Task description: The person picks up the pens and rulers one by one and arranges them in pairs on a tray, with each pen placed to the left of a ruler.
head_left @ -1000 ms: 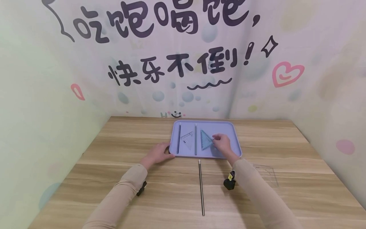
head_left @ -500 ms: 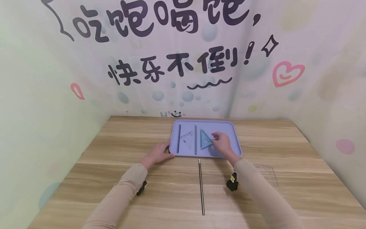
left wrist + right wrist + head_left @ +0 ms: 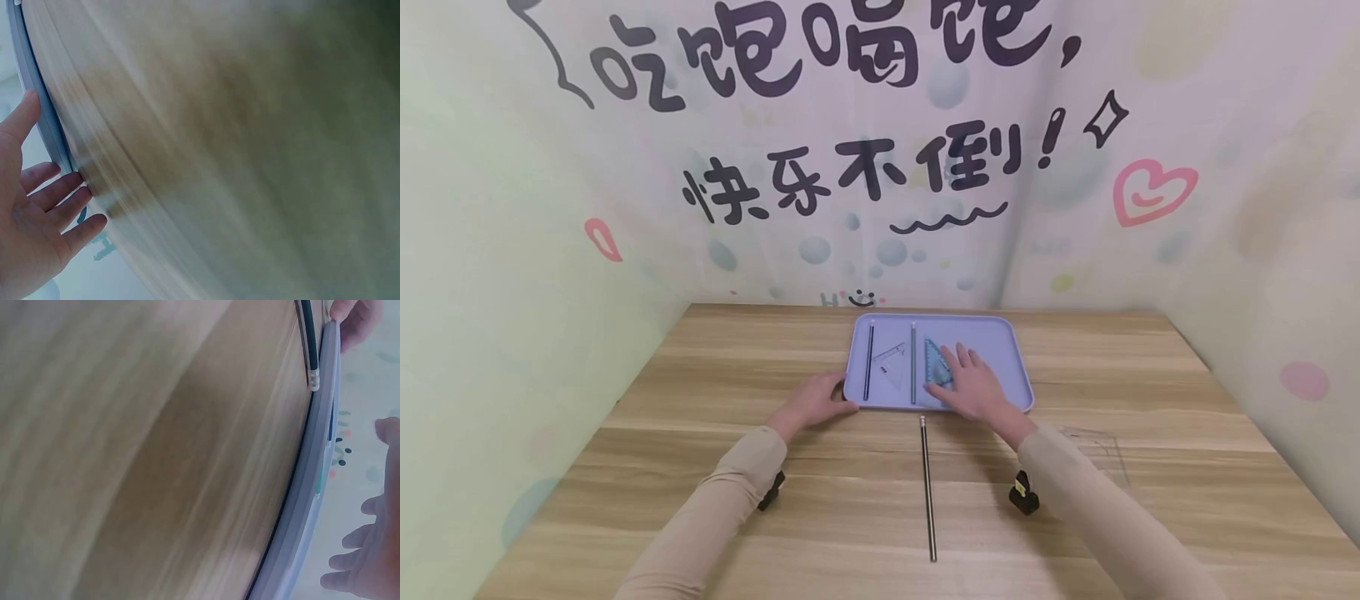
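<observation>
R hand (image 3: 973,390) spread wide, fingers near straight, nothing gripped; it's over blue set sq. (image 3: 935,357) in tray (image 3: 991,332), contact unclear; L hand (image 3: 811,400) loosely spread at tray's near L corner, thumb at rim, no grip; set sq. lies R of 2 pencils (image 3: 913,367).

Head view: bright, diffuse light, source out of frame; soft shadows fall on the table (image 3: 850,517) beside the right sleeve (image 3: 1101,512). The clear ruler (image 3: 1107,452) barely shows against the wood. Left wrist view: nearer tabletop heavily blurred, upper right corner dark. Right wrist view: tabletop blurred at left; the rim of the tray (image 3: 309,469) sharper, its line bowed.
</observation>
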`<state>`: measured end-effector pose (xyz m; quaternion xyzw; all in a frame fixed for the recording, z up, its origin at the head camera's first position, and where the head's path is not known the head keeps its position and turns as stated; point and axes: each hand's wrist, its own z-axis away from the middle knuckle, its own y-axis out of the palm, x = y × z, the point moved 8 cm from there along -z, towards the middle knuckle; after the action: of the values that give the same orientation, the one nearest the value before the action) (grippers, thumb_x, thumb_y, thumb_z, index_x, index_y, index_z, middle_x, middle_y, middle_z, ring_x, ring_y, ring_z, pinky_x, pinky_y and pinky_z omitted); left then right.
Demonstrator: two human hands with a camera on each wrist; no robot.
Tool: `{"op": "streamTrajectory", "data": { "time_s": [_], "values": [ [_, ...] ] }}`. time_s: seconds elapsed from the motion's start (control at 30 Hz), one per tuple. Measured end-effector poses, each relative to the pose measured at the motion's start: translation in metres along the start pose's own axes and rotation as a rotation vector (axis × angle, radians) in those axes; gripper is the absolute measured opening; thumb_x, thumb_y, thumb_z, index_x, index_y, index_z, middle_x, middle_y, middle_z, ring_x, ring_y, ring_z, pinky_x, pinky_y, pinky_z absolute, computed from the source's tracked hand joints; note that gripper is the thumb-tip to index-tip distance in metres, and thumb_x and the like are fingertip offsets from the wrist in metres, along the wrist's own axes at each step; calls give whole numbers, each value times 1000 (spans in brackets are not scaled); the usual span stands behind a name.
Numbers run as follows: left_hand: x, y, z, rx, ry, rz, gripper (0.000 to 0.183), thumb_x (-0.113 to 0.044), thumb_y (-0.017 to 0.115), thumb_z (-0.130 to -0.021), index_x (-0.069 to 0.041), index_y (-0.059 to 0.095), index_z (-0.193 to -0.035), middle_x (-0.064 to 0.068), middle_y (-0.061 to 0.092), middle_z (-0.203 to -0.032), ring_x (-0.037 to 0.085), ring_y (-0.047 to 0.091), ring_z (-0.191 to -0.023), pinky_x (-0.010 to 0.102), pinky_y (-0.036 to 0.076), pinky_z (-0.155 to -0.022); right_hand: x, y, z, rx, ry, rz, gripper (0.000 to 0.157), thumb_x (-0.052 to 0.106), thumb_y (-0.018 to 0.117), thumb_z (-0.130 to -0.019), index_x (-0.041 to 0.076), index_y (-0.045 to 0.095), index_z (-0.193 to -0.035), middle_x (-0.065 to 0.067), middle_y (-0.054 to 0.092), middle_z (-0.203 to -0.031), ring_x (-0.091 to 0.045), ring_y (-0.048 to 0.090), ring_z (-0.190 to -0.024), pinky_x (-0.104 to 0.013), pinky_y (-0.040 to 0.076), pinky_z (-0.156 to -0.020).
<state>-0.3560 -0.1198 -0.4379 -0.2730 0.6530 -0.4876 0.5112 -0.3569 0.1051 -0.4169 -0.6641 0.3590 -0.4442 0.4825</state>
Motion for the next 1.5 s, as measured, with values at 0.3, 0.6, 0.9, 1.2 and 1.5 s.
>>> {"op": "streamTrajectory", "data": {
  "time_s": [0.3,0.6,0.9,1.2,1.5],
  "values": [
    [-1,1,0,-4,9,6,63,-38,68,-79,-3,48,-128,16,54,-125,30,49,-116,41,38,-100,2,-1,8,4,15,46,81,62,41,-84,9,24,-144,-25,19,-146,-45,19,-131,-62,15,-104],
    [-1,1,-1,5,-15,8,62,-38,68,-79,-4,49,-128,15,55,-124,29,50,-115,41,39,-99,9,-6,19,-35,-3,71,85,63,43,-82,7,25,-143,-26,20,-145,-46,18,-131,-63,14,-104],
    [0,0,-1,6,-21,-7,62,-38,68,-79,-5,49,-128,15,56,-123,29,50,-115,40,39,-99,22,-6,31,-43,-42,111,91,67,42,-80,2,24,-142,-25,19,-146,-45,17,-132,-61,14,-105],
    [-2,-1,1,14,-27,-4,65,-38,67,-80,-3,47,-130,16,52,-128,30,46,-119,42,35,-102,38,-13,46,-43,-91,99,93,66,44,-80,2,21,-143,-21,15,-147,-42,11,-134,-58,13,-107],
    [-2,-1,0,5,-25,-4,63,-38,66,-80,-4,48,-129,15,54,-125,29,48,-117,41,37,-101,48,-19,61,-45,-111,91,93,66,46,-79,3,21,-143,-22,20,-146,-42,13,-134,-58,11,-107]
  ]
}}
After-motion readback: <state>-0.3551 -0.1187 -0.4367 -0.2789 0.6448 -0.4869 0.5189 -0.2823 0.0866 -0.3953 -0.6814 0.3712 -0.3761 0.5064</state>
